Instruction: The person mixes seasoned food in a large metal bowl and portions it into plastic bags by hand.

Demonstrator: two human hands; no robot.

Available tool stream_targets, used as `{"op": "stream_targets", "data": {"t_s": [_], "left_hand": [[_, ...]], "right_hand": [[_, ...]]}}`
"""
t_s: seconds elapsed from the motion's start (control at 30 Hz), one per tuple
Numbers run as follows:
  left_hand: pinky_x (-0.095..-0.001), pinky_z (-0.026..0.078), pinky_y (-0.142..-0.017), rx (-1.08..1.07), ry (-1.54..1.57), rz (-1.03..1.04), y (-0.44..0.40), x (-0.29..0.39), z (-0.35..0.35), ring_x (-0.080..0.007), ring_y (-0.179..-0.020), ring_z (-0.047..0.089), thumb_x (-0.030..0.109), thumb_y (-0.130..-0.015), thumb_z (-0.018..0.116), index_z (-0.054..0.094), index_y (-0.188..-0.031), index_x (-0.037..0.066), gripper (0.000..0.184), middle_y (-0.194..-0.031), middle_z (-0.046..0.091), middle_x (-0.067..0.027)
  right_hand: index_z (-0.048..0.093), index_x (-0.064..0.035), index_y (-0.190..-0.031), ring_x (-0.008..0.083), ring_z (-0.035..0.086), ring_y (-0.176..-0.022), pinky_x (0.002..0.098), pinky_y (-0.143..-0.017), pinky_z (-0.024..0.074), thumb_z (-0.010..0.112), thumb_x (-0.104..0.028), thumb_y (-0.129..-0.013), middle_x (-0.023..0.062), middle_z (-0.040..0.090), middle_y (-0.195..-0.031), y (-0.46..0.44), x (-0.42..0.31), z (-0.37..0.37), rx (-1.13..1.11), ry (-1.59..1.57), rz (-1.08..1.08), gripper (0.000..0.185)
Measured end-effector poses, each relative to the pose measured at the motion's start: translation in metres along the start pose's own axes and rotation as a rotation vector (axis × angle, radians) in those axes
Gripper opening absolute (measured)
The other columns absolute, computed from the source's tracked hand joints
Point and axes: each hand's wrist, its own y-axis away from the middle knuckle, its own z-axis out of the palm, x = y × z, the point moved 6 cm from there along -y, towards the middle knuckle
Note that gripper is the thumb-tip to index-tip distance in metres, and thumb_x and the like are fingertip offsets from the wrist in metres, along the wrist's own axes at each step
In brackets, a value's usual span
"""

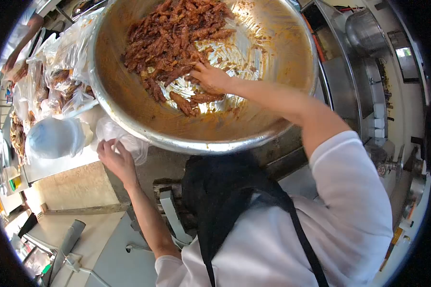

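A wide metal basin (pixel 203 144) holds a heap of reddish-brown, sauce-coated meat pieces (pixel 177 33) that look like chicken feet. Inside it, my right hand (pixel 210 77) reaches to the lower edge of the heap, its fingers curled onto some pieces; the fingertips are partly lost among them. A few pieces lie loose just below that hand. Outside the basin's lower left rim, my left hand (pixel 117 161) has bent fingers gripping a clear plastic bag (pixel 136 146), which hangs against the rim.
Left of the basin, a table carries filled plastic bags (pixel 57 71) and a round, bluish bag-covered container (pixel 55 137). Another person's arm (pixel 26 36) shows at the upper left. Metal counters (pixel 342 81) and a large metal bowl (pixel 366 32) stand to the right.
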Motion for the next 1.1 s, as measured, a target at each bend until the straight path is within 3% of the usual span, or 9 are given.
{"op": "stream_targets", "data": {"t_s": [0.17, 0.3, 0.4, 0.57, 0.63, 0.7, 0.83, 1.03, 1.1], "left_hand": [[-0.0423, 0.043, -0.070, 0.034, 0.014, -0.236, 0.014, -0.013, -0.044, -0.0374, -0.079, 0.057, 0.017, -0.094, 0.052, 0.064, -0.092, -0.004, 0.024, -0.085, 0.060, -0.0225], [-0.0417, 0.045, -0.064, 0.080, 0.066, -0.253, 0.019, -0.027, -0.060, -0.0388, -0.071, 0.059, 0.019, -0.097, 0.047, 0.063, -0.097, -0.004, 0.028, -0.082, 0.063, -0.0250], [-0.0420, 0.045, -0.066, 0.071, 0.065, -0.226, 0.019, -0.023, -0.061, -0.0388, -0.073, 0.060, 0.019, -0.097, 0.046, 0.062, -0.100, -0.004, 0.028, -0.085, 0.063, -0.0253], [-0.0428, 0.045, -0.067, 0.059, 0.166, -0.276, 0.011, -0.015, -0.067, -0.0388, -0.075, 0.060, 0.017, -0.097, 0.046, 0.062, -0.103, -0.004, 0.027, -0.086, 0.063, -0.0255], [-0.0432, 0.045, -0.067, 0.069, 0.127, -0.225, 0.013, -0.024, -0.063, -0.0389, -0.075, 0.060, 0.017, -0.097, 0.046, 0.062, -0.104, -0.004, 0.027, -0.086, 0.063, -0.0258], [-0.0439, 0.047, -0.069, -0.001, 0.133, -0.315, 0.012, -0.035, -0.066, -0.0398, -0.078, 0.062, 0.017, -0.097, 0.046, 0.062, -0.107, -0.004, 0.028, -0.090, 0.065, -0.0256], [-0.0441, 0.049, -0.071, 0.051, 0.089, -0.305, 0.001, -0.037, -0.071, -0.0410, -0.082, 0.064, 0.018, -0.097, 0.046, 0.061, -0.111, -0.006, 0.032, -0.090, 0.065, -0.0270], [-0.0435, 0.048, -0.070, 0.056, 0.195, -0.328, -0.019, -0.001, -0.105, -0.0401, -0.082, 0.065, 0.016, -0.097, 0.045, 0.058, -0.116, -0.007, 0.033, -0.089, 0.064, -0.0294], [-0.0420, 0.048, -0.070, 0.082, 0.326, -0.278, -0.020, 0.011, -0.114, -0.0397, -0.082, 0.064, 0.014, -0.097, 0.046, 0.057, -0.116, -0.007, 0.031, -0.089, 0.063, -0.0291]], "right_hand": [[0.044, -0.0039, -0.123, 0.0406, 0.055, -0.101, 0.0450, -0.074, 0.0556, 0.057, -0.010, -0.081, 0.0235, 0.047, -0.116, 0.060, -0.023, 0.045, -0.142, -0.239, 0.083, 0.044], [0.045, 0.0003, -0.123, 0.0420, 0.047, -0.115, 0.0469, -0.083, 0.0508, 0.041, -0.038, -0.095, 0.0253, 0.046, -0.116, 0.028, 0.053, 0.056, -0.016, -0.055, 0.523, 0.048], [0.041, -0.0013, -0.130, 0.0413, 0.044, -0.117, 0.0513, -0.090, 0.0464, 0.039, -0.050, -0.093, 0.0262, 0.039, -0.129, -0.003, -0.033, -0.001, -0.109, -0.114, 0.717, 0.061], [0.050, -0.0051, -0.123, 0.0372, 0.051, -0.114, 0.0484, -0.091, 0.0457, 0.044, -0.048, -0.089, 0.0249, 0.050, -0.120, 0.009, -0.103, 0.019, -0.327, -0.460, 0.280, 0.055], [0.060, -0.0033, -0.108, 0.0336, 0.057, -0.107, 0.0470, -0.090, 0.0453, 0.043, -0.044, -0.089, 0.0240, 0.060, -0.101, 0.029, -0.097, 0.012, -0.490, -0.458, 0.472, 0.048], [0.065, -0.0064, -0.094, 0.0281, 0.065, -0.080, 0.0440, -0.072, 0.0514, 0.046, -0.040, -0.089, 0.0178, 0.064, -0.080, 0.022, -0.109, -0.003, -0.368, -0.445, 0.426, 0.039], [0.065, -0.0107, -0.092, 0.0109, 0.053, -0.040, 0.0279, -0.034, 0.0417, 0.048, -0.035, -0.092, 0.0032, 0.063, -0.068, -0.010, -0.176, -0.095, -0.632, -1.598, 0.459, 0.030], [0.053, -0.0117, -0.062, 0.0160, 0.049, -0.038, 0.0330, -0.035, 0.0408, 0.045, -0.030, -0.092, 0.0037, 0.053, -0.049, -0.065, -0.278, -0.121, -1.044, -2.010, 0.214, 0.036], [0.053, -0.0093, -0.063, 0.0200, 0.049, -0.037, 0.0360, -0.035, 0.0409, 0.045, -0.031, -0.091, 0.0060, 0.052, -0.049, -0.106, -0.302, -0.068, -0.846, -1.907, 0.352, 0.037]]}}
